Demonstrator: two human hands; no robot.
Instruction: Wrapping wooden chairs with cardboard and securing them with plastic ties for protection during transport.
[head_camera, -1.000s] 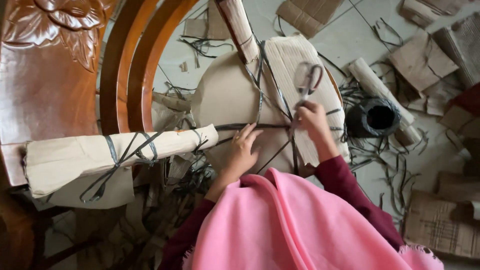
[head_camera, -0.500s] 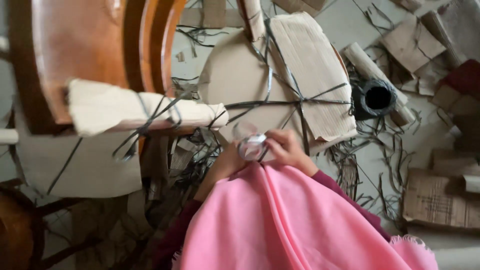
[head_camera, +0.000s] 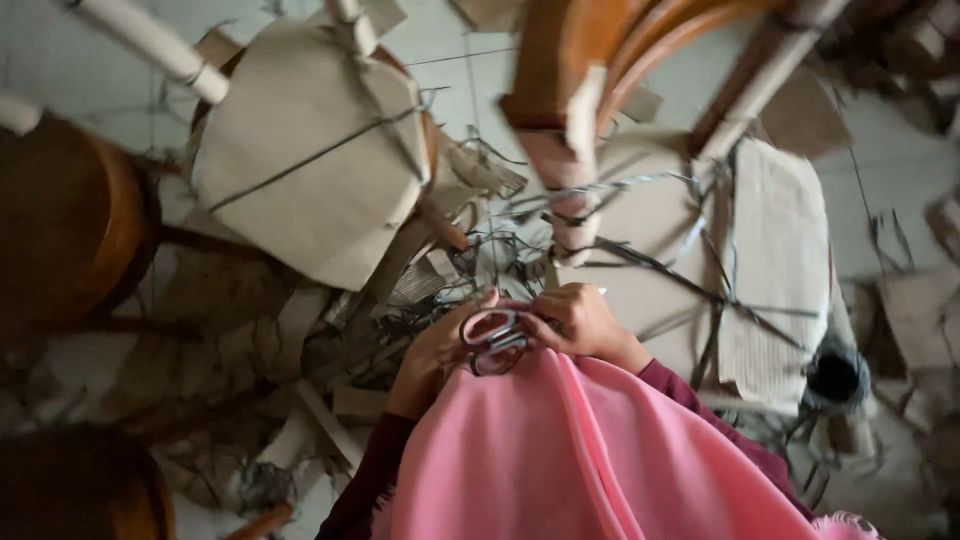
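A pair of scissors (head_camera: 493, 340) with pink handles sits between my two hands, just above the pink cloth (head_camera: 580, 460) over my lap. My left hand (head_camera: 435, 355) cups the handles from the left. From the right, my right hand (head_camera: 578, 322) closes its fingers on them. Beyond the hands stands a wooden chair wrapped in cardboard (head_camera: 700, 250) and tied with dark strapping (head_camera: 650, 260).
A second cardboard-wrapped chair seat (head_camera: 310, 160) lies at upper left, beside a bare round wooden piece (head_camera: 70, 230). Cut strapping and cardboard scraps (head_camera: 330, 400) litter the tiled floor. A dark roll (head_camera: 835, 375) sits at right.
My view has swung left, so the wrapped chair now sits right of centre. My hands left the strapping, drew back to my lap and now hold the scissors together.
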